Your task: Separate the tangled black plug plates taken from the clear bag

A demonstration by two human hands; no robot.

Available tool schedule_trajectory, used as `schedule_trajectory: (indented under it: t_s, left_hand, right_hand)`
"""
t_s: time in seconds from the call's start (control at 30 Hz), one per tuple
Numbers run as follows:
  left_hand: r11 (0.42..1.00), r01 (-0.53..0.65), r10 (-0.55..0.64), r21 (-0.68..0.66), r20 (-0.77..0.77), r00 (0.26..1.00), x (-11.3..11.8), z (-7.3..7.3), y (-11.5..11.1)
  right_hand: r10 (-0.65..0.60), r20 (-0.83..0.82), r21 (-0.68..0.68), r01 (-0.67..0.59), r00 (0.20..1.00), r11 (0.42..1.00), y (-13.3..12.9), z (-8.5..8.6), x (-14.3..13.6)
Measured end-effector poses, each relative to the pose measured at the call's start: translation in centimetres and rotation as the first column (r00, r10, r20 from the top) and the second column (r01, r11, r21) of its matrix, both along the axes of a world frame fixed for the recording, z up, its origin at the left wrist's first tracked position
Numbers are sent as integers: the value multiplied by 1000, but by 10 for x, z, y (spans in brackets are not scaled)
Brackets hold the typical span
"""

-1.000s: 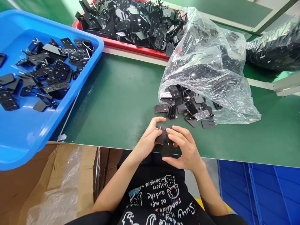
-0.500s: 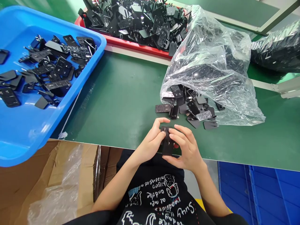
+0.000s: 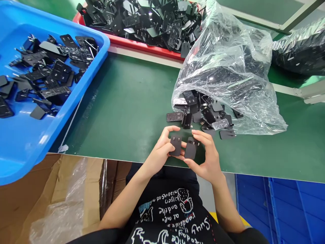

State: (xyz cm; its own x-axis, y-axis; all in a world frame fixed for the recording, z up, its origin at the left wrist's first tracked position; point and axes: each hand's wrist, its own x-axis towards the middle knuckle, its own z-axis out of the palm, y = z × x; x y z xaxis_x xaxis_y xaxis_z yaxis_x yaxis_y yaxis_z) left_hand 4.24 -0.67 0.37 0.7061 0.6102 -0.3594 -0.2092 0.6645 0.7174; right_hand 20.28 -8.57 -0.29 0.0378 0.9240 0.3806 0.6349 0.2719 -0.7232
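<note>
My left hand (image 3: 162,149) grips a flat black plastic part (image 3: 175,145) with two small prongs near its top, thumb across its face. Just to the right, my right hand (image 3: 207,157) holds another black part (image 3: 191,148) between thumb and fingers. The two parts are side by side with a narrow gap, above the front edge of the green table (image 3: 132,101). Beyond my hands, a pile of similar black parts (image 3: 208,115) spills from the mouth of a clear plastic bag (image 3: 228,67).
A blue tray (image 3: 83,81) holding black parts stands at the left. A red tray (image 3: 144,48) heaped with more parts is at the back. Another filled bag (image 3: 301,56) lies at the right. Cardboard (image 3: 93,189) and blue crates (image 3: 291,206) are below the table edge.
The black parts were overlapped between my hands and are now apart, side by side. My right hand has shifted slightly right, and the view has moved a little.
</note>
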Motion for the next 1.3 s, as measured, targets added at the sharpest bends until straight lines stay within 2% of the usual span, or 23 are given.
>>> schedule_trajectory:
  t_s: [0.13, 0.27, 0.47, 0.83, 1.3]
  left_hand:
    - [999, -28, 29, 45, -22, 999, 0, -1, -2]
    - [997, -27, 24, 67, 34, 999, 1, -4, -3]
    - [999, -12, 8, 53, 68, 998, 0, -4, -3]
    - [998, 36, -36, 48, -4, 999, 0, 2, 0]
    - [1000, 20, -20, -9, 34, 999, 1, 3, 1]
  right_hand:
    - [-6, 21, -56, 7, 1000, 998, 2, 2, -2]
    - [5, 40, -77, -2, 999, 997, 2, 1, -3]
    - [12, 48, -91, -8, 999, 996, 3, 2, -2]
    - [18, 22, -106, -16, 1000, 994, 3, 2, -1]
    - [26, 13, -111, -24, 1000, 994, 4, 2, -1]
